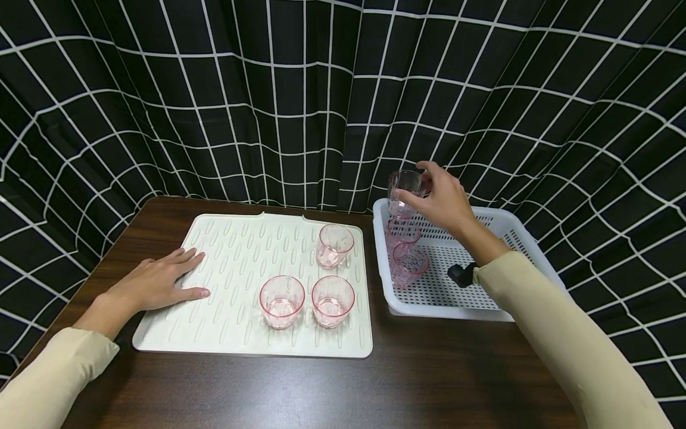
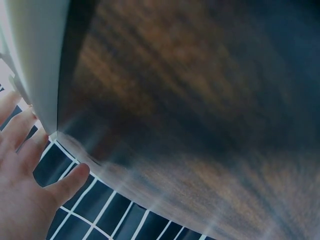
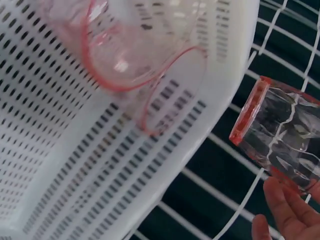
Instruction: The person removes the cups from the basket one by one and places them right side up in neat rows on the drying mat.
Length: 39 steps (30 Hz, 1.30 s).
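Observation:
My right hand (image 1: 440,199) (image 3: 292,212) holds a clear pink-rimmed glass (image 1: 403,192) (image 3: 287,135) between thumb and fingers, over the back left corner of the white basket (image 1: 382,262) (image 3: 200,145). Below it, two pink-tinted glasses (image 1: 410,262) (image 3: 117,55) stand along the basket's left side. My left hand (image 1: 152,283) (image 2: 25,185) rests with fingers spread on the left edge of the white ridged board (image 1: 230,310) (image 2: 37,55). Three pink-rimmed glasses stand on the board's right half: one at the back (image 1: 334,245), two in front (image 1: 281,302) (image 1: 332,302).
Board and basket lie side by side on a dark wooden table (image 1: 268,387) (image 2: 165,100). Behind and at both sides hangs a black curtain with a white grid (image 1: 300,107). A small black object (image 1: 462,275) shows beside the right cuff, over the basket.

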Each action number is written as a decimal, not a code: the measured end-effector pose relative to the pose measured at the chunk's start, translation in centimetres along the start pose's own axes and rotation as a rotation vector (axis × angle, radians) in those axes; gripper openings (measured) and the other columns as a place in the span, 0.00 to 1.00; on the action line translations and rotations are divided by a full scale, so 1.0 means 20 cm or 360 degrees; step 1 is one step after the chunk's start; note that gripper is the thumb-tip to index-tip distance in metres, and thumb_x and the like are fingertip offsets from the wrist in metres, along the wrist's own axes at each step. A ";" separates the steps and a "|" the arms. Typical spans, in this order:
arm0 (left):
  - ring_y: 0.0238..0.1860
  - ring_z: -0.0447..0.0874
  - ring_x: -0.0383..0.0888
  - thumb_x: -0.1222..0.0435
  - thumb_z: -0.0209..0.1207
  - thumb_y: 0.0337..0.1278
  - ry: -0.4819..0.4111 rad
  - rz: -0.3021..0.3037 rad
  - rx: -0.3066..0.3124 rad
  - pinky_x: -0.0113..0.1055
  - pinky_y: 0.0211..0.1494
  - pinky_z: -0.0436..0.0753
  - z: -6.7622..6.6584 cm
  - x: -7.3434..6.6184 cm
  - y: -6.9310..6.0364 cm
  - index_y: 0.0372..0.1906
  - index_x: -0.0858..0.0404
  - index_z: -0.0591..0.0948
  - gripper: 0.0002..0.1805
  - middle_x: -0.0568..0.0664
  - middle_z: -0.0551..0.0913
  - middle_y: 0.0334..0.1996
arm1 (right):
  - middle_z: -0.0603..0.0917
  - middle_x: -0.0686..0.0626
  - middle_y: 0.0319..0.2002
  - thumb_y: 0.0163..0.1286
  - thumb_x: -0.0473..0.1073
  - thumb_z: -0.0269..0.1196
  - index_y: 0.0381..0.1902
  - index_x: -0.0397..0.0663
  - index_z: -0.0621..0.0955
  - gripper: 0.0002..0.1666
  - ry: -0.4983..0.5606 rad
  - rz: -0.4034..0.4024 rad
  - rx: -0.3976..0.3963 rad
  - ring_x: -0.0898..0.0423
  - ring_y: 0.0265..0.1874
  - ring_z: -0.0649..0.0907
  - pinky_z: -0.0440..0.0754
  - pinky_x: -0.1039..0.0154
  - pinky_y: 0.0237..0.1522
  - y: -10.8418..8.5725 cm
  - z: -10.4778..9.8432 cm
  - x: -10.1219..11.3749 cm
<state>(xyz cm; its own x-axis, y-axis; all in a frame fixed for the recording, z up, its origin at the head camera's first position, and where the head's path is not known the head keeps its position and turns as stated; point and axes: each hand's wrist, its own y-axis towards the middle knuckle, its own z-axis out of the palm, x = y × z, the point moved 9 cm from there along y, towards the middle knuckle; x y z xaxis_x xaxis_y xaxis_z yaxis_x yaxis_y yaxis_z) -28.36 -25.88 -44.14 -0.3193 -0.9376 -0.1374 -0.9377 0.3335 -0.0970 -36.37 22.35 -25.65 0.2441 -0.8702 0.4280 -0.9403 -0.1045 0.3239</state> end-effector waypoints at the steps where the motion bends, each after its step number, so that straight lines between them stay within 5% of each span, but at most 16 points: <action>1: 0.71 0.57 0.71 0.25 0.51 0.51 0.0001 0.0001 -0.0001 0.75 0.60 0.61 0.00 0.00 0.00 0.74 0.65 0.65 0.57 0.69 0.62 0.72 | 0.79 0.37 0.56 0.62 0.62 0.68 0.71 0.43 0.67 0.47 -0.0003 -0.0015 0.0012 0.42 0.51 0.78 0.78 0.45 0.50 0.00 0.01 0.02; 24: 0.72 0.57 0.70 0.25 0.52 0.52 -0.0027 -0.0003 0.0007 0.75 0.60 0.60 0.00 0.00 0.01 0.74 0.65 0.64 0.57 0.69 0.62 0.72 | 0.80 0.43 0.56 0.59 0.52 0.73 0.70 0.44 0.68 0.45 0.0254 -0.0449 0.0262 0.51 0.48 0.81 0.82 0.55 0.48 0.00 0.31 0.62; 33: 0.72 0.56 0.71 0.25 0.51 0.51 -0.0016 -0.0015 0.0017 0.75 0.61 0.60 0.00 0.00 0.00 0.74 0.65 0.65 0.58 0.69 0.61 0.72 | 0.76 0.43 0.64 0.61 0.52 0.72 0.72 0.41 0.67 0.47 0.0203 -0.0512 0.0517 0.51 0.57 0.79 0.79 0.57 0.56 -0.04 0.51 0.77; 39: 0.72 0.56 0.71 0.25 0.51 0.51 -0.0022 -0.0014 0.0014 0.75 0.61 0.60 0.00 0.00 0.00 0.74 0.65 0.64 0.58 0.69 0.61 0.72 | 0.74 0.43 0.67 0.61 0.53 0.71 0.73 0.42 0.65 0.48 0.0163 -0.0445 0.0644 0.50 0.64 0.74 0.75 0.55 0.62 -0.06 0.63 0.82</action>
<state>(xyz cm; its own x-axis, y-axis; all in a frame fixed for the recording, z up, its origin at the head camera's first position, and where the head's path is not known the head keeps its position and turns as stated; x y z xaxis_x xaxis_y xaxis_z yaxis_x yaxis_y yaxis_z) -28.43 -25.92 -44.19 -0.3094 -0.9391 -0.1498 -0.9391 0.3265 -0.1070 -34.19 2.24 -29.62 0.5028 -0.7326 0.4588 -0.8472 -0.5229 0.0934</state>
